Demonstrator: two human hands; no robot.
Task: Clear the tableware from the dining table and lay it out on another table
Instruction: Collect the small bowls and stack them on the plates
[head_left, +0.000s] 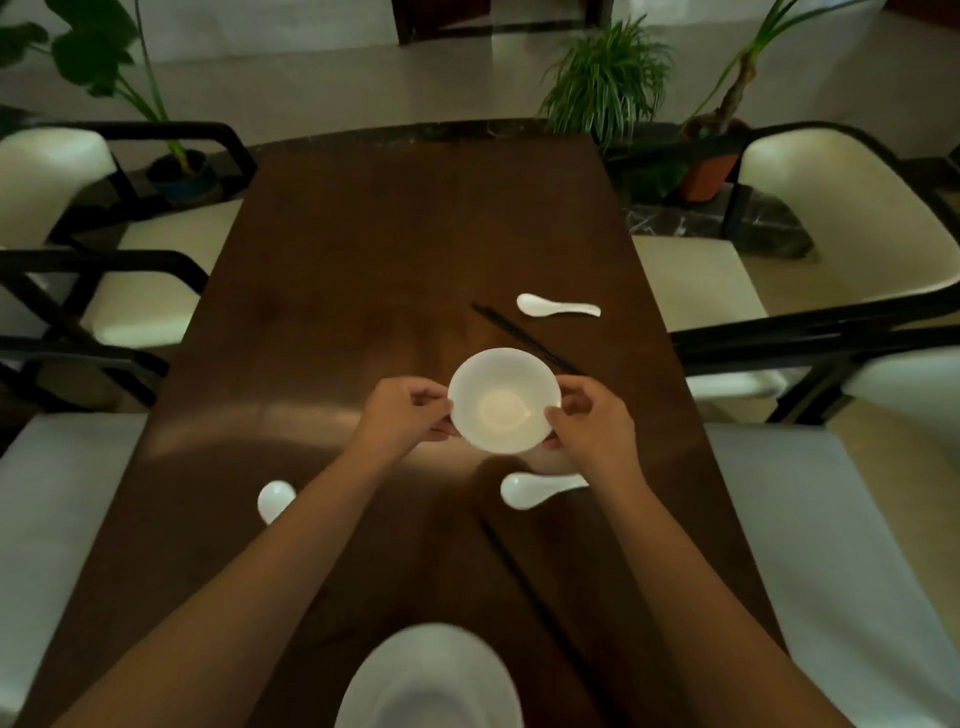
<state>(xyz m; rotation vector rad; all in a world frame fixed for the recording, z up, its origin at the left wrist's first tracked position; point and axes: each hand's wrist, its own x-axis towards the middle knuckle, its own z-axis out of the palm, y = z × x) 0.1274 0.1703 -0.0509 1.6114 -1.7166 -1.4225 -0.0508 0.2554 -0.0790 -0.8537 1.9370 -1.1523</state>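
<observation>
Both hands are gripping one white bowl (503, 400) over the middle of the dark wooden dining table (363, 270): the left hand (402, 415) is curling round its left rim, the right hand (592, 423) round its right rim. Black chopsticks (519, 335) are lying just beyond the bowl, with a white spoon (557, 305) near them. Two further spoons (535, 488) (275, 500) are lying nearer the person. A second white bowl (428, 680) (blurred) is sitting at the near edge.
</observation>
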